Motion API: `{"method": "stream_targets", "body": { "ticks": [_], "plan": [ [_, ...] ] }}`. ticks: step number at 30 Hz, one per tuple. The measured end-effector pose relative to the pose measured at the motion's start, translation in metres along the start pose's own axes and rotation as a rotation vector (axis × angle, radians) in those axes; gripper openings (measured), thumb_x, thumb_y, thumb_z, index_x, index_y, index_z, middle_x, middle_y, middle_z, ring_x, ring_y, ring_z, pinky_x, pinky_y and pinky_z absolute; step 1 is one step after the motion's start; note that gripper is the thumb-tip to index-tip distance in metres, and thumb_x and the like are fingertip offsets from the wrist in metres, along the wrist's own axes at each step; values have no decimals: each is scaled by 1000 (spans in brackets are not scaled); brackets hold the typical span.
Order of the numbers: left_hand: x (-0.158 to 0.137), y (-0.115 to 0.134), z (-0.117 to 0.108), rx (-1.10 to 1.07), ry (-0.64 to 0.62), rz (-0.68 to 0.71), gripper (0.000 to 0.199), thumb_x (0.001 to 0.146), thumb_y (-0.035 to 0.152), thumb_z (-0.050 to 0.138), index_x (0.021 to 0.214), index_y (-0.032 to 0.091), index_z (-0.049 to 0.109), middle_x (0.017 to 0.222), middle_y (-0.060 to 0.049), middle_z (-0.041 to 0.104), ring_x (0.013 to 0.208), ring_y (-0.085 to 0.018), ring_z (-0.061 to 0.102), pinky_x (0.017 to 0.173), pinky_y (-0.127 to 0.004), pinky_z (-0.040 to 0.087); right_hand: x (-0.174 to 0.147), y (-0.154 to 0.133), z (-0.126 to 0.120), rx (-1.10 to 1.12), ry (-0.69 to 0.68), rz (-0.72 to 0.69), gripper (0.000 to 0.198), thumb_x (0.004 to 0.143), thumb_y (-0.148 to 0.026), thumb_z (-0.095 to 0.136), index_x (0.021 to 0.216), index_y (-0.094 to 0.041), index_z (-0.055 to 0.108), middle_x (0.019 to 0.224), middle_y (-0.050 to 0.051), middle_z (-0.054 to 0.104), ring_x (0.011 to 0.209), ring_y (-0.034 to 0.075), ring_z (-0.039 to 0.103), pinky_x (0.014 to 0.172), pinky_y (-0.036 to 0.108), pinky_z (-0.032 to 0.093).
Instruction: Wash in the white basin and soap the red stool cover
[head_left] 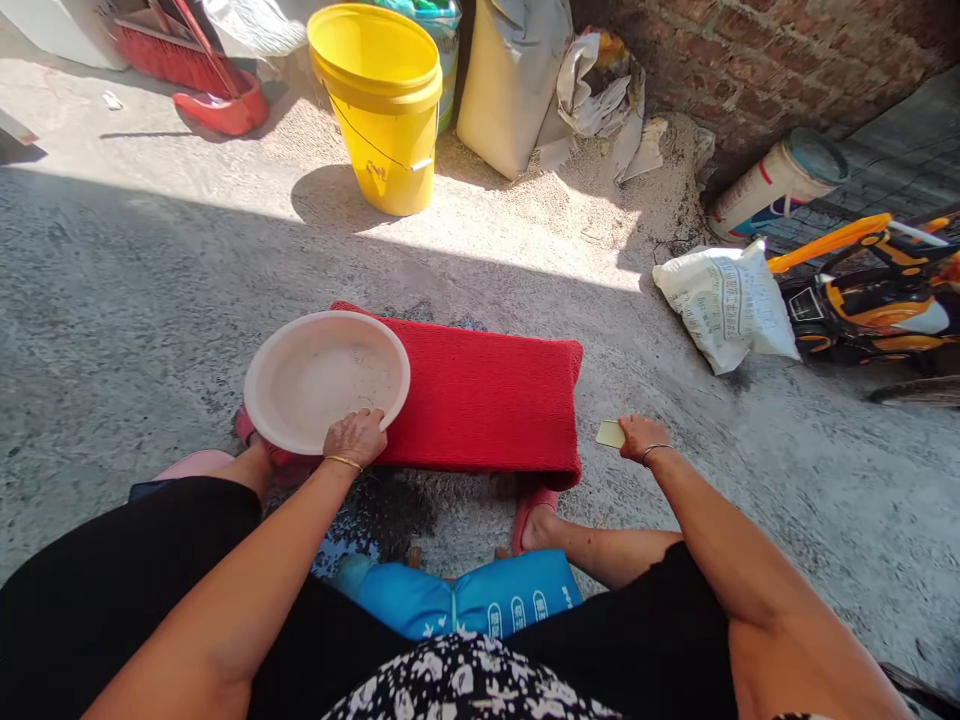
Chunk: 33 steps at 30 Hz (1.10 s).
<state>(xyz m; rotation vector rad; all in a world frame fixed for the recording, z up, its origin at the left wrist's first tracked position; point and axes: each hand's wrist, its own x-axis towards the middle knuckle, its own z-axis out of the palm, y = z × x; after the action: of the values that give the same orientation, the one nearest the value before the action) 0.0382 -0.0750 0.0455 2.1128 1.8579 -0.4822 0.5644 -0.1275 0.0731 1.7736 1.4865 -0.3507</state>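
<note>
My left hand (355, 438) grips the near right rim of a round, pale pink plastic basin (328, 380). The basin overlaps the left end of a long block covered in red cloth (487, 400); whether it rests there or is held up, I cannot tell. Only a whitish bottom shows inside the basin. To the right of the red cloth, my right hand (643, 437) is closed around a pale yellow flat rectangular piece (610, 433), whose left end sticks out of the fingers. What lies under the cloth is hidden.
A yellow bucket (382, 120) stands beyond the cloth, near a white sack (510, 85) and sand. At the right are a printed bag (731, 305) and an orange-black toy vehicle (885, 300). A blue bundle (495, 595) lies between my legs, beside wet ground (397, 510).
</note>
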Motion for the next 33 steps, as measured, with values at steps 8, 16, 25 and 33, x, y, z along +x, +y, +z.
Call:
{"method": "stream_targets", "body": {
  "ticks": [8, 16, 25, 33],
  "plan": [
    [1, -1, 2, -35, 0, -3, 38, 86, 26, 36, 106, 20, 69, 105, -14, 69, 98, -28, 64, 80, -40, 49, -29, -76, -9, 190, 175, -298, 66, 79, -31, 60, 142, -24, 42, 121, 10, 56, 103, 23, 55, 85, 32, 39],
    [1, -1, 3, -62, -18, -10, 40, 87, 26, 36, 109, 19, 68, 110, -15, 67, 103, -27, 62, 84, -40, 48, -37, -30, 15, -45, 48, -1, 60, 81, -22, 54, 141, -22, 45, 124, 14, 58, 110, 28, 55, 86, 38, 40],
    [1, 0, 0, -78, -29, -6, 39, 86, 28, 40, 112, 19, 67, 111, -16, 67, 105, -29, 61, 85, -41, 48, -65, -98, 7, 66, 150, -403, 71, 78, -33, 61, 144, -22, 39, 127, 13, 56, 111, 26, 54, 88, 36, 37],
    [-2, 1, 1, -118, -17, -7, 39, 86, 23, 38, 112, 18, 67, 111, -16, 67, 106, -28, 60, 87, -40, 47, -57, -44, 22, -116, -83, -100, 46, 77, -19, 56, 123, -24, 58, 121, 12, 60, 109, 30, 56, 84, 42, 37]
  ]
}}
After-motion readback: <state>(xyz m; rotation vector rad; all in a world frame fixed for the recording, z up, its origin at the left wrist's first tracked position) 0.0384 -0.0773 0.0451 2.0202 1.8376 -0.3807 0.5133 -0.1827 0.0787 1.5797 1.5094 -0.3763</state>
